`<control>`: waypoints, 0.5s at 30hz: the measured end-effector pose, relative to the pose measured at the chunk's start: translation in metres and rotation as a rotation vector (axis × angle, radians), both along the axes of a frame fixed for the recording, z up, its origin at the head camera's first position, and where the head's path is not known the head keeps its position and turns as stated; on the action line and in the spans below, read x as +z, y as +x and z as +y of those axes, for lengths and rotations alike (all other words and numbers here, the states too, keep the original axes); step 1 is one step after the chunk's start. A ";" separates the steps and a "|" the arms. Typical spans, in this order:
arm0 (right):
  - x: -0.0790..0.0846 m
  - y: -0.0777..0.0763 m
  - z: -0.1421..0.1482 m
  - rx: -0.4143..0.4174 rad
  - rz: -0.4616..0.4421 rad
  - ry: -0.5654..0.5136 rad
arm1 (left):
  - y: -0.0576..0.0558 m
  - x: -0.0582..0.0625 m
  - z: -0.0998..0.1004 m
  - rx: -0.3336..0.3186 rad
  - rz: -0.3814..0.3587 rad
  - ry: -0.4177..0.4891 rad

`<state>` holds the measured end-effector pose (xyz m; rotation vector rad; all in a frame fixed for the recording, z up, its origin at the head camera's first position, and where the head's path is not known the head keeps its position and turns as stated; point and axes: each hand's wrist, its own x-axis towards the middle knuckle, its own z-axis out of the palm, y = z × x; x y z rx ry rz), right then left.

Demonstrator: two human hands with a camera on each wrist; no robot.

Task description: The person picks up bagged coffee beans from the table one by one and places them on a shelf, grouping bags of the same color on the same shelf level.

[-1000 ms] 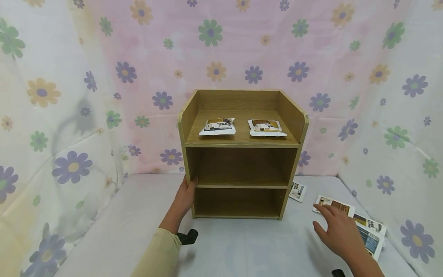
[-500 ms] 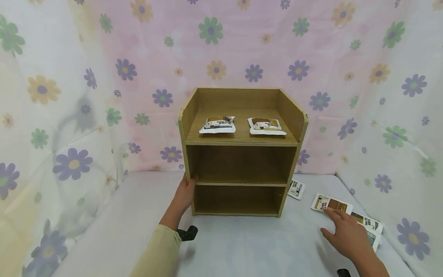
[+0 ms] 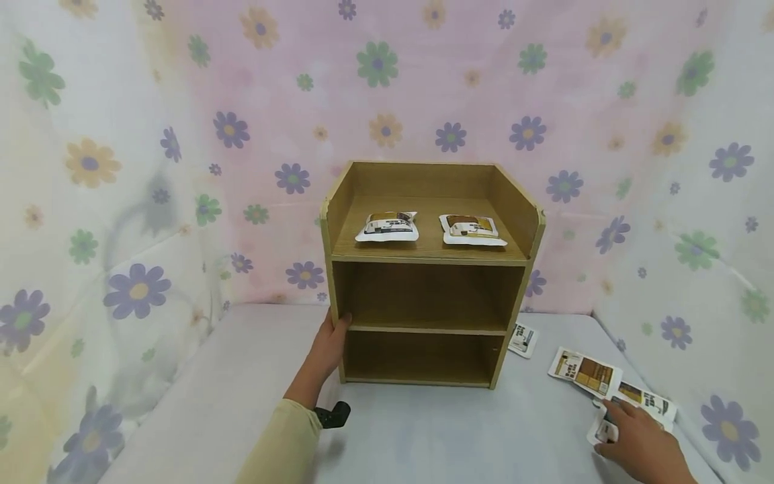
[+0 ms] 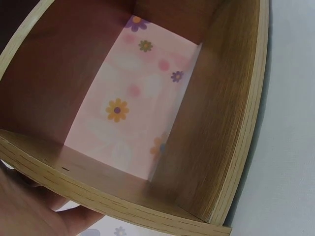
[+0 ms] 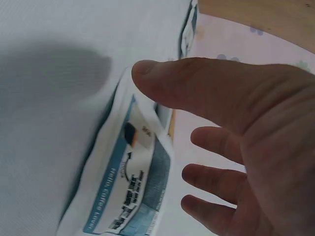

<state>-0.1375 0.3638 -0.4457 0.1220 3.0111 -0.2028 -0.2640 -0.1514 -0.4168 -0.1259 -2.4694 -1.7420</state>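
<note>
My left hand (image 3: 326, 344) grips the left side panel of a small wooden shelf unit (image 3: 428, 296), thumb at its front edge. In the left wrist view those fingers (image 4: 81, 216) lie against the panel's outer face. On the top shelf sit a left pouch (image 3: 388, 227) and a right pouch (image 3: 471, 230), apart from each other. At the right, my right hand (image 3: 643, 440) holds a white and blue coffee pouch (image 5: 130, 182) low over the table. Its thumb (image 5: 197, 81) lies on the pouch's corner; the index finger is hidden in the right wrist view.
Beside the hand lie a brown-labelled pouch (image 3: 586, 372) and a partly covered pouch (image 3: 647, 400) on the white table (image 3: 459, 430). Another pouch (image 3: 523, 340) lies beside the shelf unit, partly behind it. Flowered curtains (image 3: 254, 148) stand behind and at both sides.
My right hand has moved down and toward the near right. The blue coffee pouch now shows left of that hand, shifted from the other pouches. The left hand keeps its hold on the shelf unit.
</note>
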 end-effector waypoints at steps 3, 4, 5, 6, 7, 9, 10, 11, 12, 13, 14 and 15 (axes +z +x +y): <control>-0.006 0.001 0.005 -0.026 -0.041 -0.005 | 0.001 -0.001 0.004 -0.002 0.015 -0.006; -0.007 0.001 0.007 -0.027 -0.045 -0.006 | 0.000 -0.001 0.004 -0.004 0.020 -0.007; -0.008 0.000 0.009 -0.029 -0.051 -0.007 | 0.000 0.000 0.005 -0.006 0.021 -0.008; -0.009 -0.001 0.010 -0.032 -0.058 -0.007 | 0.000 0.000 0.005 -0.008 0.024 -0.011; -0.009 -0.002 0.012 -0.030 -0.061 -0.004 | 0.000 0.001 0.005 -0.009 0.023 -0.012; -0.009 -0.006 0.015 -0.024 -0.071 -0.004 | 0.000 0.001 0.004 -0.003 0.017 -0.013; -0.009 -0.009 0.016 -0.021 -0.073 -0.003 | 0.000 0.001 0.004 0.001 0.015 -0.013; -0.009 -0.011 0.017 -0.018 -0.074 -0.005 | 0.000 0.002 0.003 0.006 0.014 -0.014; -0.008 -0.013 0.018 -0.013 -0.072 -0.006 | 0.000 0.002 0.002 0.008 0.015 -0.011; -0.008 -0.015 0.018 -0.006 -0.069 -0.008 | 0.000 0.003 0.001 0.009 0.014 -0.007; -0.007 -0.016 0.018 -0.002 -0.069 -0.010 | 0.000 0.003 0.001 0.009 0.016 -0.007; -0.006 -0.017 0.017 0.006 -0.067 -0.009 | 0.000 0.003 0.001 0.007 0.018 -0.004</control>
